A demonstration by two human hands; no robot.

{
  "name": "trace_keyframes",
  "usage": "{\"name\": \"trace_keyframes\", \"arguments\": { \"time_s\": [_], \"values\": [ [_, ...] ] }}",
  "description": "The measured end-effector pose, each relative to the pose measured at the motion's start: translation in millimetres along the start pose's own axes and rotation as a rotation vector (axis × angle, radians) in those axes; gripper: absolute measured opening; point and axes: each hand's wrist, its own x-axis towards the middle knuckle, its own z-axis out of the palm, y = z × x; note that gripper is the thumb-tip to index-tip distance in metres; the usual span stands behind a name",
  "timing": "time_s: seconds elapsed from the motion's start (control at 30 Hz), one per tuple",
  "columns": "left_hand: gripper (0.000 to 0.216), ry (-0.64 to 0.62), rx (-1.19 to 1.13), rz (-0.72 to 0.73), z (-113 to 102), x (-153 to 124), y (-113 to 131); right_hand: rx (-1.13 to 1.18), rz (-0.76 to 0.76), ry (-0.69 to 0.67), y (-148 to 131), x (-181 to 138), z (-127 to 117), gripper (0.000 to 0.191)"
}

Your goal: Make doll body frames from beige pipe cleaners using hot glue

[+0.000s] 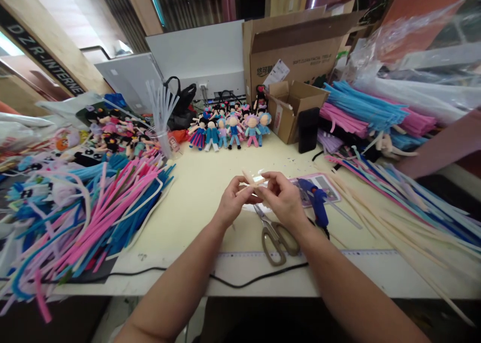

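Note:
My left hand (236, 199) and my right hand (281, 195) meet over the middle of the table, fingers pinched together. Between their fingertips is a short cream pipe cleaner (248, 177), bent or crossed, with one end sticking up to the left. My fingers cover much of it. Just below my hands lie scissors (273, 240) with grey-beige handles, their blades pointing away under my fingers. A blue glue gun (318, 205) rests beside my right hand, partly over a flat pink-edged packet (332, 188).
Loose pink and blue pipe cleaners (101, 208) are heaped at left, cream ones (372, 203) at right. Small dolls (233, 130) stand at the back before cardboard boxes (293, 57). A black phone-like object (308, 130) stands near them. A black cable (240, 285) runs along the front edge.

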Motion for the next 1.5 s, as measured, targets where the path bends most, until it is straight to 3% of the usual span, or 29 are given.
{"name": "trace_keyframes", "arguments": {
  "time_s": [1.5],
  "values": [
    [0.028, 0.125, -0.026, -0.064, -4, 9, -11, -0.134, -0.098, -0.062, 9, 1, -2, 0.027]
  ]
}}
